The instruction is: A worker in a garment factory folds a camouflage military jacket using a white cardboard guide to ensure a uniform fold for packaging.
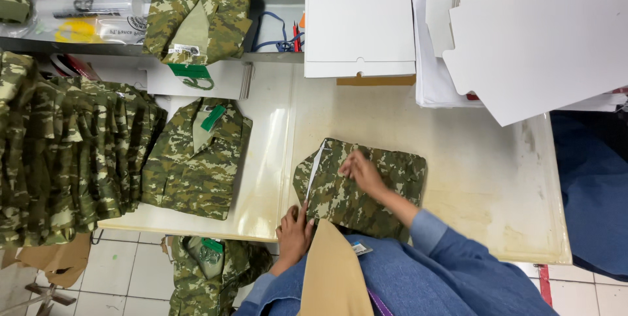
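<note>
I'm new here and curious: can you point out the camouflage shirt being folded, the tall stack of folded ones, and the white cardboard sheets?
camouflage shirt (pixel 379 188), head view, on its back panel.
stack of folded shirts (pixel 65 152), head view, stack's middle.
white cardboard sheets (pixel 543 35), head view, top sheet.

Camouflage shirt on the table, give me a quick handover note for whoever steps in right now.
Left hand: flat on the near edge of the camouflage shirt, pressing it down.
Right hand: on top of the shirt near its middle, fingers bent on the fabric.
The shirt lies partly folded on the table, a white insert showing at its left edge.
Done: one folded shirt to the left, beside a stack.
Left: finishing this fold. White cardboard sheets sit at the far side.
</note>
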